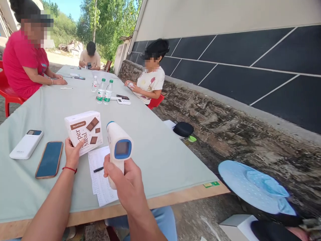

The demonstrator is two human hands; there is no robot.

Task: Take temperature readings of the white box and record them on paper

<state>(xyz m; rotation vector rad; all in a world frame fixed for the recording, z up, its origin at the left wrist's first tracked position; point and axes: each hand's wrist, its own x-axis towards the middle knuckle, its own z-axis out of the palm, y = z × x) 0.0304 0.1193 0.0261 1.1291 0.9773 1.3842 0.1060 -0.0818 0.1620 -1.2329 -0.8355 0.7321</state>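
With the white box (85, 130) as the clock's centre and twelve pointing away from the wearer, the left hand (72, 150) grips it from seven o'clock. The thumb presses on the printed front; I cannot tell how the fingers behind it lie. The box is held tilted at the near part of the table (165, 160), though whether its lower edge touches anything is unclear. At four o'clock, just apart from the box's right edge, the right hand (129, 179) wraps its fingers around the handle of a white thermometer gun (119, 134), its screen facing the wearer.

At five o'clock lie written sheets (104, 192), reaching close to the wooden near edge, with a pen (98, 169) on them. A phone (49, 160) lies at eight, a white device (26, 144) at nine. Two green-capped bottles (104, 93) stand at one o'clock. A broad stretch of green cloth gives room from two to four, ending at the table's slanting right edge; a blue hat (250, 187) sits beyond its near corner.
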